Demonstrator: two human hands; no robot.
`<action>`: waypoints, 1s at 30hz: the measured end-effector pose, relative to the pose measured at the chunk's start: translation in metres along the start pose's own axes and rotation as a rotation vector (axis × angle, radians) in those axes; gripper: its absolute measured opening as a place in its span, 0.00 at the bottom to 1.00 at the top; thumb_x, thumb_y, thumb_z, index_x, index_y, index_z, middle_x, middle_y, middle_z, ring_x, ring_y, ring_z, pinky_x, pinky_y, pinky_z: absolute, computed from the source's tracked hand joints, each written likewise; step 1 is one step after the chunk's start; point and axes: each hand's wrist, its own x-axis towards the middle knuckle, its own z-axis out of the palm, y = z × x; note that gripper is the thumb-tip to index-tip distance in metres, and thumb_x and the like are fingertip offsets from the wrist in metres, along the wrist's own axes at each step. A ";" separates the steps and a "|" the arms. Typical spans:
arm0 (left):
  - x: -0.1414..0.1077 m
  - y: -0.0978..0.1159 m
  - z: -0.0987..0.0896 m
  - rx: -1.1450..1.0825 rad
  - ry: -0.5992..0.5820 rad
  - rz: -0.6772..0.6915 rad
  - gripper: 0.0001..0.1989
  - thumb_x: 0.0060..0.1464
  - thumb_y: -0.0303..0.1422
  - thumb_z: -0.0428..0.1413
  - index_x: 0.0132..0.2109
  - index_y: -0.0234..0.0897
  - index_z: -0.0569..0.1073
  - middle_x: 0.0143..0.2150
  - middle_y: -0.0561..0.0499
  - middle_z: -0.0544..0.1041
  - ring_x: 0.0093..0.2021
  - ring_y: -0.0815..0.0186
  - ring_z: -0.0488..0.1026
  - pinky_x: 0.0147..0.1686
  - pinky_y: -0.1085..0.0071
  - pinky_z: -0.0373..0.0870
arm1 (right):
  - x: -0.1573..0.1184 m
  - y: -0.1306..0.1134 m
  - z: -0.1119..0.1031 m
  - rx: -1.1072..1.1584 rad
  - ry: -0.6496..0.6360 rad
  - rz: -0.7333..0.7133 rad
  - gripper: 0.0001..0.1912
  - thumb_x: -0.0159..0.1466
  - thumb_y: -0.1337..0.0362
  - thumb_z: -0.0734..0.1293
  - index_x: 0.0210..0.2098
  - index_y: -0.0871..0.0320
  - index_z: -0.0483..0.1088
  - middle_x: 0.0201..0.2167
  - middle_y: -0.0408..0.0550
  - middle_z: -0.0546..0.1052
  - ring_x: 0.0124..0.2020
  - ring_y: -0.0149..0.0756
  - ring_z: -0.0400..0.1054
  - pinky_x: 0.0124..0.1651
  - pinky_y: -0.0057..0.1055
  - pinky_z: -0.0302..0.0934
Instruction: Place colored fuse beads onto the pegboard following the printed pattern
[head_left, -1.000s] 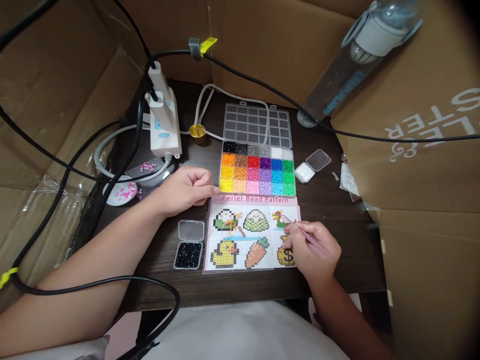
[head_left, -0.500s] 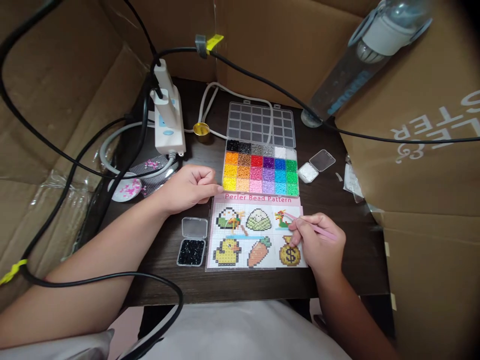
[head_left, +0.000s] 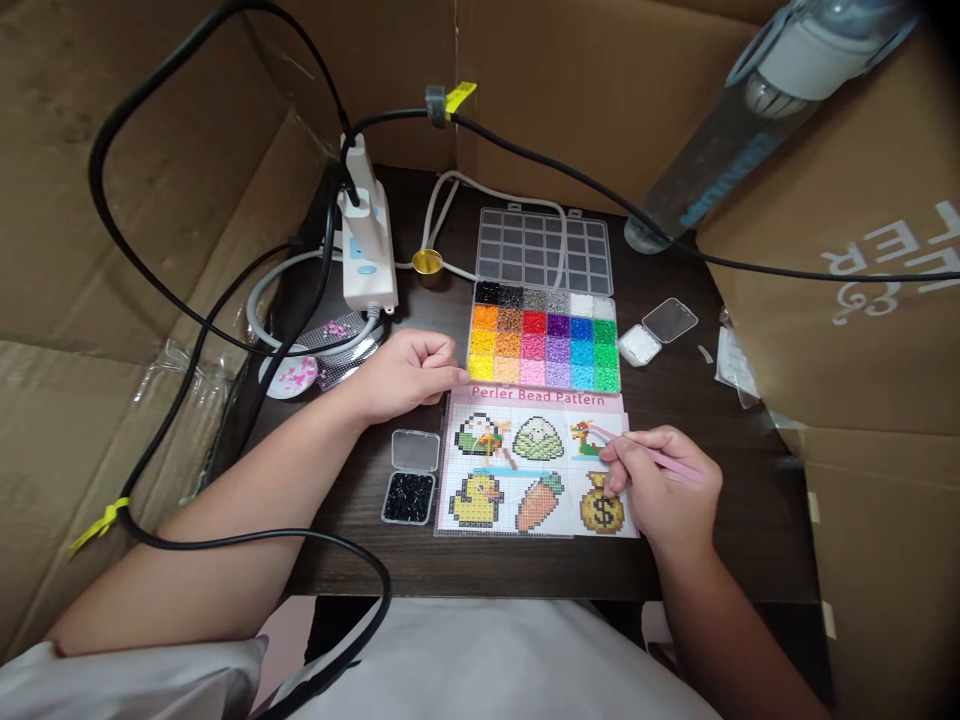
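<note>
Pink tweezers [head_left: 681,463] are pinched in my right hand [head_left: 664,485], their tips at the small dragon picture [head_left: 588,440] on the upper right of the Perler Bead Pattern sheet [head_left: 536,397]. My left hand [head_left: 412,372] is curled closed, its thumb tip at the lower left corner of the bead box [head_left: 545,335], which holds beads sorted by colour. Nothing shows in its fingers. A few loose beads or pieces lie around the panda-like picture at the sheet's upper left. Left of the sheet sits an open small case of black beads [head_left: 408,497].
A white power strip [head_left: 367,250], black cables and a gold cup [head_left: 427,263] are at the back left. A small case of white beads [head_left: 640,345] lies right of the box. A tall bottle [head_left: 697,160] leans at the back right. Cardboard walls surround the table.
The whole view has shifted, so the table and objects appear further right. Both hands keep nearly the same places relative to the box and sheet.
</note>
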 end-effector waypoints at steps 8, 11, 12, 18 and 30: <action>0.000 0.001 0.002 0.000 0.008 -0.001 0.24 0.52 0.25 0.61 0.23 0.39 0.50 0.18 0.62 0.51 0.17 0.79 0.50 0.19 0.76 0.44 | 0.001 0.001 0.000 -0.002 0.016 -0.008 0.08 0.57 0.71 0.72 0.24 0.60 0.70 0.18 0.42 0.77 0.12 0.30 0.66 0.17 0.28 0.64; 0.000 0.001 0.002 -0.004 0.004 -0.007 0.24 0.51 0.25 0.61 0.23 0.39 0.50 0.18 0.63 0.50 0.17 0.79 0.50 0.19 0.77 0.44 | 0.001 0.001 -0.001 0.008 0.017 -0.017 0.08 0.57 0.71 0.72 0.24 0.60 0.71 0.18 0.42 0.77 0.11 0.29 0.66 0.17 0.28 0.64; 0.000 0.001 0.002 -0.002 0.006 -0.007 0.24 0.51 0.25 0.61 0.23 0.39 0.50 0.18 0.63 0.50 0.17 0.79 0.50 0.19 0.77 0.44 | 0.001 0.001 -0.001 0.015 0.018 -0.022 0.07 0.57 0.71 0.72 0.25 0.60 0.71 0.19 0.42 0.77 0.11 0.29 0.66 0.17 0.28 0.64; 0.000 0.003 0.004 0.008 0.029 -0.017 0.26 0.49 0.26 0.63 0.23 0.39 0.50 0.18 0.63 0.50 0.17 0.80 0.51 0.19 0.78 0.45 | 0.002 0.001 -0.001 0.022 0.006 -0.024 0.07 0.57 0.73 0.70 0.24 0.59 0.72 0.16 0.41 0.76 0.11 0.29 0.66 0.17 0.28 0.64; 0.000 0.004 0.002 0.030 0.053 -0.026 0.25 0.49 0.26 0.62 0.22 0.39 0.50 0.17 0.62 0.50 0.17 0.79 0.51 0.18 0.78 0.45 | 0.003 -0.004 0.001 -0.006 -0.007 -0.007 0.06 0.57 0.72 0.70 0.24 0.59 0.72 0.15 0.40 0.75 0.11 0.29 0.66 0.17 0.27 0.63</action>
